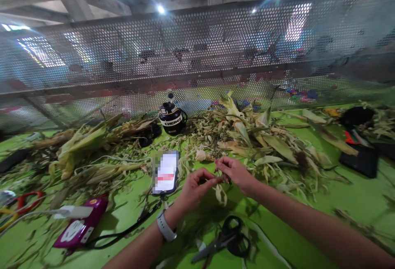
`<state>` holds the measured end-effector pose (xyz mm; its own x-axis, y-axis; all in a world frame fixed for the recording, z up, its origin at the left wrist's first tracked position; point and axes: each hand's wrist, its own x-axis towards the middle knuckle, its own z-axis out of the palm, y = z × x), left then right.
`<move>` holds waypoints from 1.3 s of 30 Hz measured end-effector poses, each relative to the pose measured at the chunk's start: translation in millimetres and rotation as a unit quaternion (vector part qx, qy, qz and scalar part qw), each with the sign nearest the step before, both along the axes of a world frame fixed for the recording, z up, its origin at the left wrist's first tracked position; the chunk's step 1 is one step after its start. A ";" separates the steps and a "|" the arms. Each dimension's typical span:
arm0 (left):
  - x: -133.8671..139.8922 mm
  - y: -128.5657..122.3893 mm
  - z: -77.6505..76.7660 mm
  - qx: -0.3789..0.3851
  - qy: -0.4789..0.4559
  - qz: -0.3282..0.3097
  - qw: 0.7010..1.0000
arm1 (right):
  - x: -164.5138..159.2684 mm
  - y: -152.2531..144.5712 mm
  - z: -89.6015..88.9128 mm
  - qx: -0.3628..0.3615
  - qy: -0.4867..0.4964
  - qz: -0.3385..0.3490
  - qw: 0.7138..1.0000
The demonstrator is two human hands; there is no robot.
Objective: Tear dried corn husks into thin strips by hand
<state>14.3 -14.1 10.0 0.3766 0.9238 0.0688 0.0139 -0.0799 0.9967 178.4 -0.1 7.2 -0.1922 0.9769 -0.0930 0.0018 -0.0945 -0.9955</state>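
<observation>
My left hand (199, 186) and my right hand (236, 173) meet over the green table, fingertips close together. Between them they pinch a thin strip of corn husk (221, 194), whose pale looped end hangs below the fingers. Both hands are closed on it; the exact grip points are partly hidden by the fingers. Black-handled scissors (230, 239) lie on the table just below my hands, blades toward the left. A lit smartphone (166, 173) rests to the left of my left hand. Shredded husk strips (200, 131) are spread behind my hands.
Whole dried husks (274, 145) pile at the back right, more husks (83, 147) at the left. A black bottle (171, 120) stands behind the phone. A purple power bank (82, 223) with a cable lies front left, a dark phone (359, 160) right. A perforated metal screen (197, 59) rises behind.
</observation>
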 end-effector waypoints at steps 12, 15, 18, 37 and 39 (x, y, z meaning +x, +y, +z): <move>-5.8 5.8 1.0 -0.272 -0.150 -0.086 0.947 | 16.2 6.8 12.7 0.035 -0.149 0.082 0.985; -7.9 7.7 -1.1 -0.276 -0.115 -0.116 0.947 | 28.3 9.0 28.9 -0.022 -0.146 0.151 0.977; -7.4 7.5 -3.7 -0.295 -0.064 -0.131 0.944 | 37.7 8.8 44.4 -0.047 -0.116 0.194 0.973; -5.4 -3.8 -1.0 -0.366 -0.068 -0.194 0.908 | 18.2 5.5 21.7 -0.055 -0.090 0.161 0.981; -6.1 -3.2 -1.8 -0.369 -0.072 -0.195 0.906 | 19.7 5.2 23.0 -0.015 -0.135 0.161 0.977</move>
<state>8.2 -17.3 8.2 0.7202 0.5364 -0.4400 -0.0055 0.6386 0.7695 198.0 5.1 30.2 -0.4546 0.8654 -0.2107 0.2989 -0.0746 -0.9514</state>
